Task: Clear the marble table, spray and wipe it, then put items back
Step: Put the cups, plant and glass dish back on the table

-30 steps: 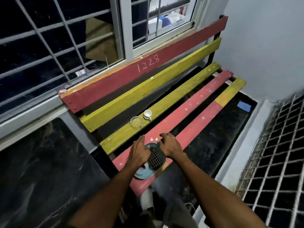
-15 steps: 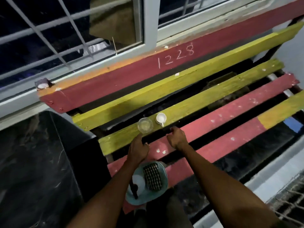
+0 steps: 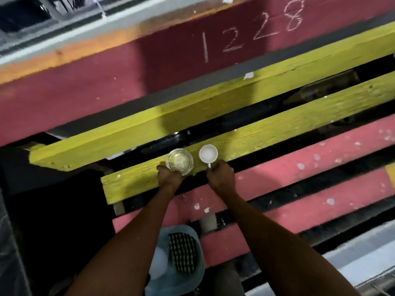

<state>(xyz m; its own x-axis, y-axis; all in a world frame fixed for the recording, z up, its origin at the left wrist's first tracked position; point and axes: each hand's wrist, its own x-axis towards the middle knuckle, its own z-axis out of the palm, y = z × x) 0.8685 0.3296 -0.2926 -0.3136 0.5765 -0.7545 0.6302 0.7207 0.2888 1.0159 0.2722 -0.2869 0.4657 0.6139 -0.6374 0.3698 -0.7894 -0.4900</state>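
The glass bowl (image 3: 180,161) just beyond the left hand (image 3: 170,177) is gripped at its near rim, the white cup (image 3: 208,153) pinched by its handle in the right hand (image 3: 221,177) (both apparently parked on the yellow slat (image 3: 277,129) for retrieval).

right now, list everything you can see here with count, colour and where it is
glass bowl: one, clear, on the front yellow slat, left of the cup
cup: one, white, on the same yellow slat, handle pointing toward the person
plate: one, light blue, at the bench's near edge at bottom centre
checked cloth: one, black and white, lying on the plate
bench: one, red and yellow slats, "1228" chalked on the top red slat
window frame: one, white, above the bench
left hand: one, grip on the near rim of the glass bowl
right hand: one, grip pinching the cup's handle
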